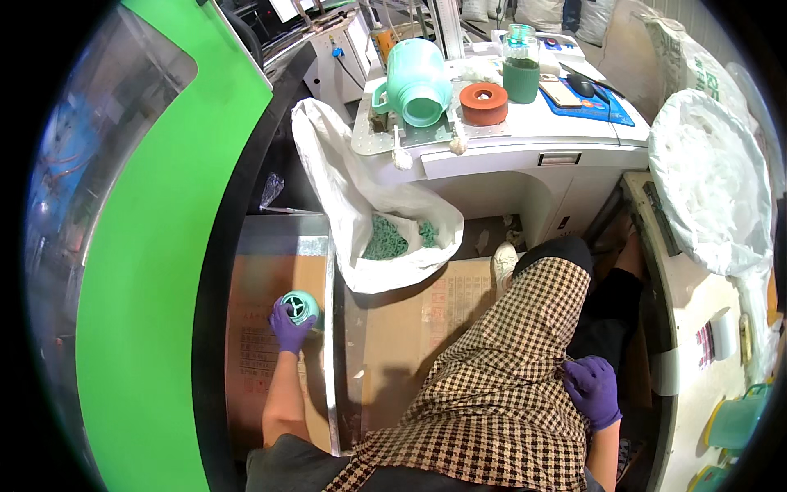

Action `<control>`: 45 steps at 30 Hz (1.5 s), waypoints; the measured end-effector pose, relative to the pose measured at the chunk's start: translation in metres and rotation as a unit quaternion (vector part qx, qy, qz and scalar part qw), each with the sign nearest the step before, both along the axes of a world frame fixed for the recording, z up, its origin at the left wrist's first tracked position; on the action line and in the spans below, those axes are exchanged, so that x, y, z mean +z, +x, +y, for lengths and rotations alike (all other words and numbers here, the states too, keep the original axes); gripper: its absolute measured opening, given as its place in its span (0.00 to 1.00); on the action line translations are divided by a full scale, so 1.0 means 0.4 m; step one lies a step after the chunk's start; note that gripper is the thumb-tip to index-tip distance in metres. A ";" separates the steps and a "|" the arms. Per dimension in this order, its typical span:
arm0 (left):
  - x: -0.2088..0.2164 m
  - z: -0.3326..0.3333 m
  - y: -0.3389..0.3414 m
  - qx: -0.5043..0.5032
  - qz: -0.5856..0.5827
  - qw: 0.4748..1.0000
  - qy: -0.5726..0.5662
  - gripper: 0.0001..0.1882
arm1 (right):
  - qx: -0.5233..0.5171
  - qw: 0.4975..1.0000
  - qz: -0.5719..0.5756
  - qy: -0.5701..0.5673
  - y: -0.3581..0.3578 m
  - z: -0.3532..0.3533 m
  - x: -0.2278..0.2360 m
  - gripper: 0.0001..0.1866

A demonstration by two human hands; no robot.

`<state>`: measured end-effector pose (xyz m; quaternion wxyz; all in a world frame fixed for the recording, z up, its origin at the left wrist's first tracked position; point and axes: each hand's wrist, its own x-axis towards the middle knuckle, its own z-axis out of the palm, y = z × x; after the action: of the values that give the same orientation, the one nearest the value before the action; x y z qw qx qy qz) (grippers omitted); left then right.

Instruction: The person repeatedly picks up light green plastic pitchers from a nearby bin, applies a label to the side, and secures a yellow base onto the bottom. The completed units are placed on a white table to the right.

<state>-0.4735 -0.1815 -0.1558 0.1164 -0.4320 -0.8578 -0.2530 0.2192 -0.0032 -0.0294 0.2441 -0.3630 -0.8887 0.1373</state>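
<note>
My left hand, in a purple glove, grips a round mint-green plastic piece with an open, spoked top. It is above the cardboard lining of a metal-edged tray on the left. My right hand, gloved the same way, lies against the edge of the checked apron on my lap. Its fingers are curled, and whatever they might hold is hidden. Ahead, a white sack stands open with green plastic scraps inside.
On the white bench are a mint-green jug on its side, a brown tape roll, a jar of green material and a mouse. A green machine panel curves along the left. At right stands a white-lined bin above more green containers.
</note>
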 end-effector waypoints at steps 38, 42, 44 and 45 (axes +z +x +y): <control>0.489 0.378 1.039 -0.597 0.137 0.784 0.099 0.42 | 0.086 0.972 0.098 -0.198 -0.180 -0.036 0.191 0.19; 0.511 0.363 1.040 -0.603 0.079 0.793 0.040 0.41 | 0.006 0.969 0.179 -0.171 -0.193 -0.046 0.209 0.09; 0.492 0.372 1.050 -0.589 0.115 0.796 0.076 0.38 | -0.012 0.984 0.100 -0.147 -0.188 -0.047 0.164 0.14; 0.481 0.378 1.058 -0.584 0.135 0.795 0.094 0.38 | -0.017 0.990 0.071 -0.122 -0.186 -0.049 0.146 0.16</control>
<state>-0.0501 -0.0304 0.0368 0.1009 -0.8675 -0.3900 -0.2918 0.1446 -0.0227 0.0291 0.2632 -0.3946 -0.8393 0.2656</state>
